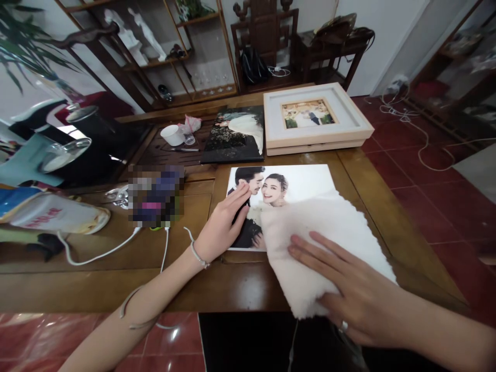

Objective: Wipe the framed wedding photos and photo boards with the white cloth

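A wedding photo panel (306,178) of a couple on a white background lies flat on the wooden table. My left hand (228,222) rests on its left part with the fingers stretched out, holding nothing. A fluffy white cloth (349,222) covers the right and lower parts of the photo and hangs over the table's front edge. My right hand (341,279) presses on this cloth from above with some fingers extended, while its lower fingers curl around the cloth's near edge. The photo's lower right corner is hidden under the cloth.
Behind the photo are a dark wedding album (232,134) and stacked light-wood picture frames (318,139). A white cup (172,135) stands further left. Nearer are a blurred-out device (157,199) with white cables and a food bag (58,212). The table's edge (240,305) runs close to me.
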`<state>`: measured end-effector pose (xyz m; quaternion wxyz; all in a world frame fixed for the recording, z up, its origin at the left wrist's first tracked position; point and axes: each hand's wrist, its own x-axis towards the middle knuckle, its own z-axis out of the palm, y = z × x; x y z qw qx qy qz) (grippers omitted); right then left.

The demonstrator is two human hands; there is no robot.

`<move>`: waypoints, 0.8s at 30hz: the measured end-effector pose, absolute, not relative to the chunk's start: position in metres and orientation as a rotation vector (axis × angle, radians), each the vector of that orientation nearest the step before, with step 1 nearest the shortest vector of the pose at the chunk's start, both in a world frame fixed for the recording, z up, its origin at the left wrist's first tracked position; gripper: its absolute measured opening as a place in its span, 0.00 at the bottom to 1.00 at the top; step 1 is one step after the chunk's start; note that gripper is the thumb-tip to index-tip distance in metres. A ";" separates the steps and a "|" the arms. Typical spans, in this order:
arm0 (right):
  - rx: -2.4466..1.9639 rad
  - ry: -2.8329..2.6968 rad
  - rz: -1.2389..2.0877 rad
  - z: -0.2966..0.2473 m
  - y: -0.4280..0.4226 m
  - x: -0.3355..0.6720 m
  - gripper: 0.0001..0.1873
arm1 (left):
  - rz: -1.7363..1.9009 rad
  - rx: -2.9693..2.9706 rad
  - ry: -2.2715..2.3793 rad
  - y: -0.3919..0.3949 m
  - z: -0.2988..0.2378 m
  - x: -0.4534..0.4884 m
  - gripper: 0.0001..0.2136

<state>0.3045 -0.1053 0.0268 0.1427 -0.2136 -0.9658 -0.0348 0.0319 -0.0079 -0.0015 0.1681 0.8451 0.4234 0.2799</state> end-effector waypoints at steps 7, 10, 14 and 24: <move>-0.711 -2.736 -0.070 0.022 -0.028 0.330 0.09 | 0.798 2.422 1.189 -0.007 -0.001 0.031 0.19; -0.804 -2.723 -0.066 0.022 0.013 0.344 0.11 | 0.805 2.416 1.178 -0.007 -0.002 0.030 0.19; -1.061 -2.671 0.011 0.027 0.041 0.351 0.13 | 0.796 2.415 1.182 -0.007 -0.002 0.029 0.20; -0.820 -2.641 0.082 0.017 -0.079 0.317 0.07 | 0.813 2.405 1.178 -0.008 -0.002 0.029 0.20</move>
